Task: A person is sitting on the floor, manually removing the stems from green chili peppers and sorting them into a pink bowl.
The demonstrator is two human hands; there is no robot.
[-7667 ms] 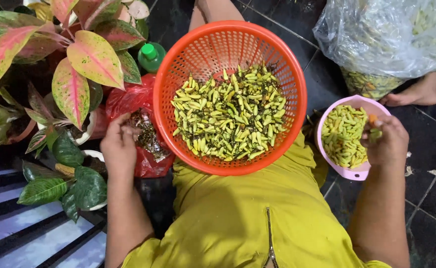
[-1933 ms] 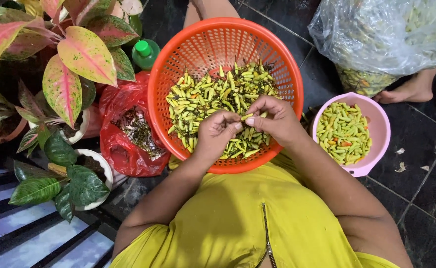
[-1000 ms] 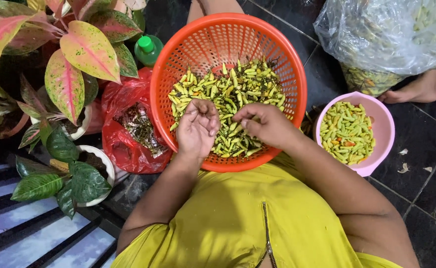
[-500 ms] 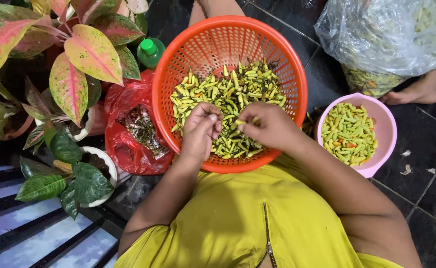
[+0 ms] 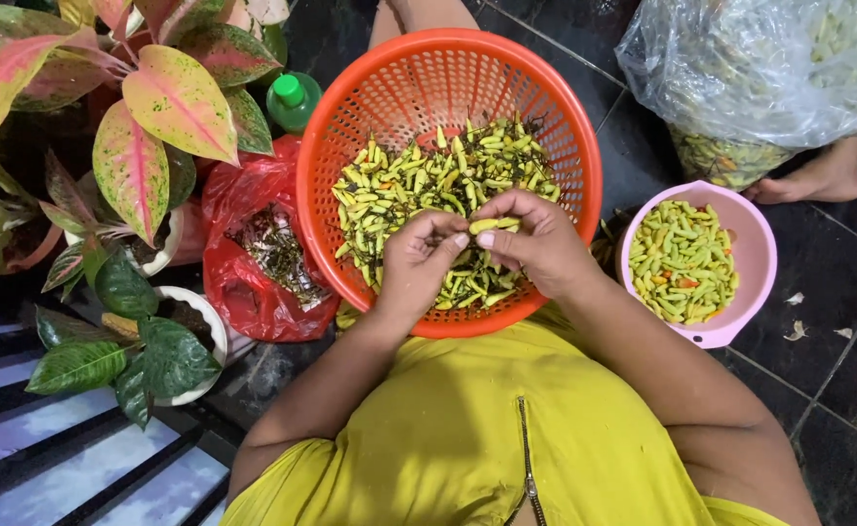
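- Head view: small green chili [image 5: 484, 225] pinched betw. left hand [image 5: 420, 265] and right hand [image 5: 538, 244], over orange basket [image 5: 584, 185] of chilies.
- Pink bowl [image 5: 755, 234] w/ chilies just right of basket.
- Red bag [image 5: 243, 292] at left, beside potted plants [image 5: 155, 127].

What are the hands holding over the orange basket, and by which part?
One small chili, pinched between both hands: the left hand at its left end, the right hand around its right end, above the basket.
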